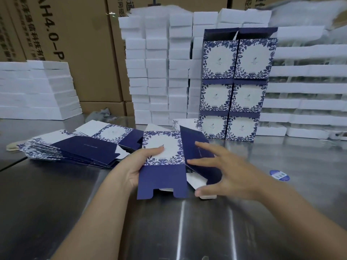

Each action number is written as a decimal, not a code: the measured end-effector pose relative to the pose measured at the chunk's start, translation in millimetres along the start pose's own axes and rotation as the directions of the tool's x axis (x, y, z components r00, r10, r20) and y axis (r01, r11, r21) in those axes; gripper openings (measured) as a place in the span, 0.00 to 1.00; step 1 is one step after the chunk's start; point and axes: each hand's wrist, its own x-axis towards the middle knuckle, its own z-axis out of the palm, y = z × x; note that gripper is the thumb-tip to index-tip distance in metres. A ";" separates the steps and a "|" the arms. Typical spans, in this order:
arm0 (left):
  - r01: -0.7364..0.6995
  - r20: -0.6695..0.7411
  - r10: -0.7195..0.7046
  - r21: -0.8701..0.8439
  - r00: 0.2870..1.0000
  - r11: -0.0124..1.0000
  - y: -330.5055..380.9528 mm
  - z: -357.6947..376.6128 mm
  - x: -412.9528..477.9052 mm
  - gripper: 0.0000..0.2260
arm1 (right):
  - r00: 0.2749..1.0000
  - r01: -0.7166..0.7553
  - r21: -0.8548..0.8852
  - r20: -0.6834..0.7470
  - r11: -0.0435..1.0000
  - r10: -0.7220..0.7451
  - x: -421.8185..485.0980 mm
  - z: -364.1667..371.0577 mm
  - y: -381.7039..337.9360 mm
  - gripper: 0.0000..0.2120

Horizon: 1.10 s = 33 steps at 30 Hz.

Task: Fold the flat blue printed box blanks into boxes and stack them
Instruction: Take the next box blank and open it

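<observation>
I hold a half-opened blue printed box blank (pixel 161 147) over the steel table. My left hand (pixel 139 166) grips its left edge, thumb lying on the white floral face. My right hand (pixel 223 171) has its fingers spread against the dark blue side panel (pixel 195 143), the thumb under the bottom flaps. A fanned pile of flat blanks (pixel 80 145) lies to the left. Folded boxes (pixel 232 91) stand stacked two wide and three high at the back right.
The steel table (pixel 169 231) is shiny. White foam blocks (pixel 155 72) are stacked behind, more at left (pixel 35 91) and right (pixel 304 87). Brown cartons (pixel 75 44) form the back wall. A round blue sticker (pixel 279 175) lies at right.
</observation>
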 end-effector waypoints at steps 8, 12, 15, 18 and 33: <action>-0.150 0.200 0.151 -0.019 0.968 0.988 -2.3 2.9 1.4 0.19 | 0.731 -0.078 0.787 -0.373 0.612 0.572 8.7 -6.1 0.4 0.52; -0.180 0.243 0.193 -0.074 0.951 0.981 -4.4 8.8 1.8 0.18 | 0.881 -0.172 0.984 0.132 0.047 0.455 2.4 -17.5 8.0 0.30; -0.173 0.249 0.175 -0.028 0.952 0.984 -2.6 11.8 -0.8 0.17 | 0.926 -0.195 0.981 0.182 0.006 0.331 -1.5 -14.0 10.1 0.16; -0.146 0.267 0.141 -0.001 0.953 0.989 0.7 13.2 -3.7 0.16 | 0.928 -0.098 0.992 0.061 0.082 0.368 -0.1 -16.2 11.3 0.15; -0.289 0.250 0.257 0.097 0.933 0.952 7.4 44.0 -21.6 0.15 | 0.806 -0.096 0.843 -0.247 0.529 0.538 4.2 -30.9 -10.7 0.05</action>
